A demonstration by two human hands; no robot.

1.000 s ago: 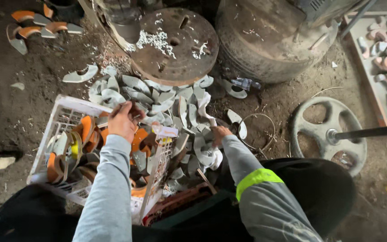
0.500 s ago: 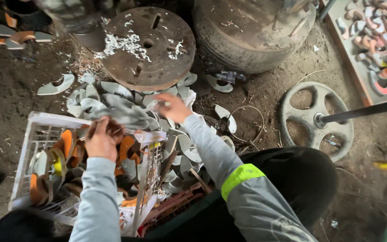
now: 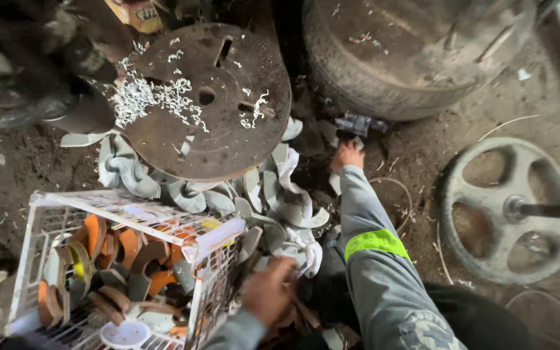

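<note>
R hand (image 3: 349,155) is stretched out far from the body, grey sleeve w/ a yellow-green reflective band (image 3: 376,242) running up to it; the hand sits on the dirt floor (image 3: 416,159) at the far edge of the pile of pale curved offcuts (image 3: 286,201), touching a white piece there, just below a small dark metal fitting (image 3: 358,123). Fingers look curled down over the piece, but whether they're clamped on it can't be told, too small and part hidden. L hand (image 3: 268,291) is close in, blurred, right beside the white plastic crate (image 3: 124,210) at its near corner, over pale and brownish scraps; fingers seem bent together, grip can't be told. Crate holds orange, brown and grey curved pieces plus a white round lid (image 3: 123,334) near the front. Pile lies btw crate and a rusty round metal disc (image 3: 205,100), which has white shavings scattered on top and overlaps the pile's far side. Behind, top right, a big dirty tyre (image 3: 409,58). To the right, well apart from both hands, a grey spoked wheel (image 3: 510,210) flat on the ground w/ a dark rod at its hub.
</note>
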